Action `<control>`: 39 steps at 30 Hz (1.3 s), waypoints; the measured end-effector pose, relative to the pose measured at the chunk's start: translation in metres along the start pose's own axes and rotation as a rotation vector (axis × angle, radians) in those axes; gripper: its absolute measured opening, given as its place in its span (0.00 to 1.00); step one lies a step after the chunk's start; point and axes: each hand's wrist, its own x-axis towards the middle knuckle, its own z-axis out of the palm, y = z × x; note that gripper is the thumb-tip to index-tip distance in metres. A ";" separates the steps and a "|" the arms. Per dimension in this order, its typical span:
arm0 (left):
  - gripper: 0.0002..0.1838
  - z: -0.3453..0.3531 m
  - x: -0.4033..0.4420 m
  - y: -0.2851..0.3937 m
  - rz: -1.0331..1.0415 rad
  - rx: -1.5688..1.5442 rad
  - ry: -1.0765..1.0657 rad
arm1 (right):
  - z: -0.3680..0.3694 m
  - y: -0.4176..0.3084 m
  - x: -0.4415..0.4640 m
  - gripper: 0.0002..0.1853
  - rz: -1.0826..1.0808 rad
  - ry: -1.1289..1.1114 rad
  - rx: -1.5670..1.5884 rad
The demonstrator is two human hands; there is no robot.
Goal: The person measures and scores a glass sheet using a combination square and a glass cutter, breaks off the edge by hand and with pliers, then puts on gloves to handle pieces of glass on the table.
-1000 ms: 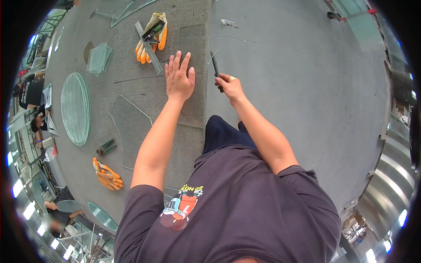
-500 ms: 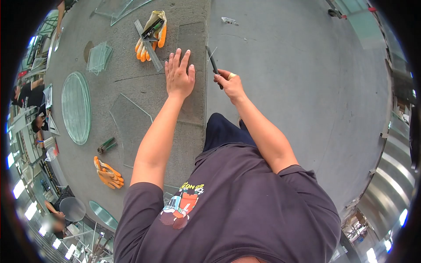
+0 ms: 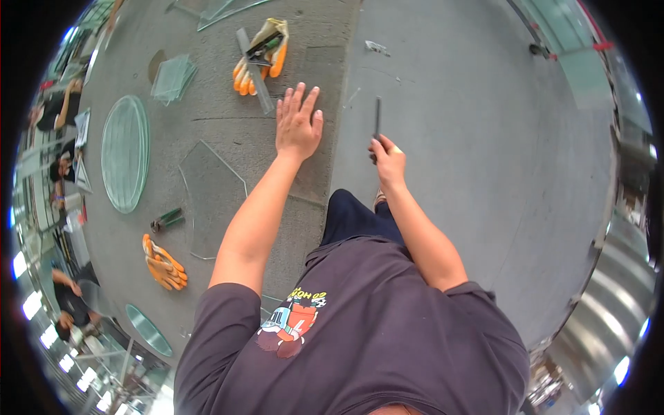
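My left hand (image 3: 299, 128) lies flat with fingers spread near the edge of the grey worktable (image 3: 235, 131). Faint straight outlines around it look like a clear glass pane under the palm. My right hand (image 3: 389, 160) is closed around a dark, slim rod-like tool (image 3: 378, 117), held upright in the view beyond the table edge, touching nothing else; its exact kind is unclear. Beyond my left fingertips, a metal square ruler (image 3: 256, 72) and a dark-handled tool (image 3: 266, 47) rest on white-and-orange gloves (image 3: 278, 59). An angular clear glass sheet (image 3: 213, 200) lies left of my left forearm.
Stacked oval glass panes (image 3: 126, 153) and small square panes (image 3: 173, 79) lie further left. Green-handled pliers (image 3: 167, 220) and another orange glove pair (image 3: 164, 263) are nearby. Litter (image 3: 377, 48) lies on the floor (image 3: 477, 159). Other people (image 3: 72, 294) are at the far left.
My right hand has drawn the dark tool away from the table edge, to the right. My left hand remains flat on the table. The whole view has shifted slightly.
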 end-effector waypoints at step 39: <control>0.32 -0.008 -0.003 0.003 -0.051 -0.154 0.009 | 0.304 -0.294 0.109 0.12 -0.916 -0.214 -0.551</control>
